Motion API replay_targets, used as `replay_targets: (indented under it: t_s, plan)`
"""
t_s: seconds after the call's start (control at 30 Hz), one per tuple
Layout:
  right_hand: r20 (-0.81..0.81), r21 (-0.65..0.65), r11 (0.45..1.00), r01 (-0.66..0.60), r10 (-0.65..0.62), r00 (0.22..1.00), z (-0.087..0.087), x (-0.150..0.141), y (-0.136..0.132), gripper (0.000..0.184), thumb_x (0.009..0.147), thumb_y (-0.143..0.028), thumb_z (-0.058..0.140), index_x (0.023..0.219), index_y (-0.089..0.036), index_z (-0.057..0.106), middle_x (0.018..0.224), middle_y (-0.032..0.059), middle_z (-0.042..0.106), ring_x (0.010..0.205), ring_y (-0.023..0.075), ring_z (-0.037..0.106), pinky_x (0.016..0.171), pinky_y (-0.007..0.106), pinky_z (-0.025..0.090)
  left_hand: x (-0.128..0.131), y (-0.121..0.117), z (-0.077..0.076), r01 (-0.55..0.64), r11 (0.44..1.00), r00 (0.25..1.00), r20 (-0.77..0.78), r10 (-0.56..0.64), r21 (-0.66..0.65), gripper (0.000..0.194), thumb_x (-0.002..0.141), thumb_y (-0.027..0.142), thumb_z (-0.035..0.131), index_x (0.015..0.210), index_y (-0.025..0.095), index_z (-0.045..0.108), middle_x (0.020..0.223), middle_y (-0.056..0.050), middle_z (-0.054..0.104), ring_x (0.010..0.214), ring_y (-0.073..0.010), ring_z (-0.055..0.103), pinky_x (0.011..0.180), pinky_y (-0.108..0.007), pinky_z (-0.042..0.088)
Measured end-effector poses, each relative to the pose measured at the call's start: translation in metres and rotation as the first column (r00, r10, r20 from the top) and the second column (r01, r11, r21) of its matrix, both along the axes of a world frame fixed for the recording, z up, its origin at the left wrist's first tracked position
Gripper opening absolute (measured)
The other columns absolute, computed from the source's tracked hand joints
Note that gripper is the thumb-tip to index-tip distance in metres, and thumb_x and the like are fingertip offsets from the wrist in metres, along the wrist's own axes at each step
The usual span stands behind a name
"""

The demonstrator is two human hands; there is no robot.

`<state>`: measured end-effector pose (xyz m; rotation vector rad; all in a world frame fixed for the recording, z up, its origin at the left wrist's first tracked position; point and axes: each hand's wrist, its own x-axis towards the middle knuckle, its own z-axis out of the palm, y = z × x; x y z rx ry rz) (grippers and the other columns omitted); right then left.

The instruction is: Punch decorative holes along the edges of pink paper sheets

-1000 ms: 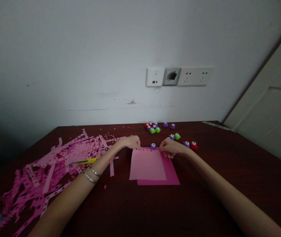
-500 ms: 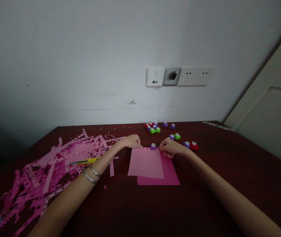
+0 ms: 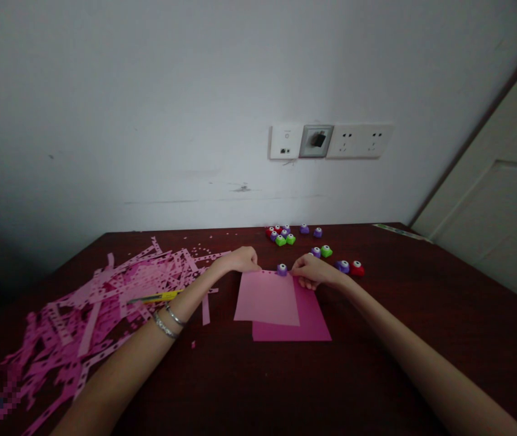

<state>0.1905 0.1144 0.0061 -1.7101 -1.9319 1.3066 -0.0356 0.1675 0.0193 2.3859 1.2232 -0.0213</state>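
A light pink sheet of paper [image 3: 267, 300] lies partly over a darker pink sheet [image 3: 315, 318] on the table. My left hand [image 3: 241, 259] pinches the light sheet at its far left corner. At the far right corner, my right hand [image 3: 312, 270] grips the same sheet between thumb and finger, its other fingers curled. Between the hands, a purple craft punch [image 3: 281, 270] with a white top sits at the sheet's far edge. A row of small punched holes runs along that edge, left of the punch.
A heap of punched pink strips [image 3: 117, 303] covers the table's left side, with a yellow utility knife [image 3: 163, 296] on it. Several craft punches stand behind the sheets, including a green punch [image 3: 326, 251] and a red punch [image 3: 356, 267]. The wall [image 3: 186, 121] borders the table's back.
The light pink sheet has shifted slightly away from me and to the left, its far edge now nearer the punch. Both hands keep hold of its corners.
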Motion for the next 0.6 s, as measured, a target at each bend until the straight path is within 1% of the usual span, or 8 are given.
replay_targets:
  t_s: [0.1,0.27,0.47,0.6]
  plan:
    - [-0.011,0.007,1.0,0.001,-0.001,1.0,0.0001,-0.0006,-0.0002,0.021,0.076,-0.02,0.047,0.057,-0.014,0.055,0.044,-0.0001,0.057,0.034,0.0085,0.051,0.033,0.017,0.041,-0.0002,0.0002,-0.0004,-0.007,1.0,1.0,-0.004,0.007,0.005,0.023,0.064,0.034,0.052,0.062,0.013,0.063,0.059,-0.002,0.059,0.056,-0.0114,0.051,0.05,-0.021,0.033]
    - [-0.023,0.012,1.0,0.019,-0.019,1.0,0.0001,-0.0021,-0.0007,0.024,0.077,-0.021,0.046,0.055,-0.014,0.053,0.044,-0.0007,0.056,0.033,0.0071,0.049,0.032,0.015,0.039,0.0,0.0002,0.0004,-0.013,1.0,1.0,-0.012,0.013,0.007,0.024,0.063,0.035,0.053,0.06,0.013,0.062,0.061,-0.003,0.061,0.056,-0.0114,0.051,0.05,-0.022,0.032]
    - [-0.02,0.024,0.999,0.035,-0.034,0.999,-0.0031,-0.0031,0.002,0.023,0.077,-0.021,0.046,0.056,-0.014,0.053,0.042,-0.0011,0.055,0.032,0.0077,0.048,0.031,0.016,0.038,0.0011,0.0004,0.0001,-0.012,1.0,0.999,-0.031,0.012,0.015,0.023,0.063,0.034,0.054,0.061,0.012,0.063,0.062,-0.004,0.062,0.056,-0.0114,0.051,0.052,-0.022,0.033]
    - [-0.019,0.03,0.999,0.035,-0.034,0.999,-0.0057,-0.0026,0.0033,0.024,0.077,-0.021,0.047,0.055,-0.014,0.052,0.042,-0.0012,0.055,0.032,0.0067,0.048,0.031,0.015,0.037,0.0006,0.0007,0.0002,-0.008,1.0,0.999,-0.051,0.009,0.015,0.025,0.064,0.036,0.055,0.062,0.013,0.063,0.062,-0.003,0.062,0.056,-0.0114,0.051,0.051,-0.022,0.033]
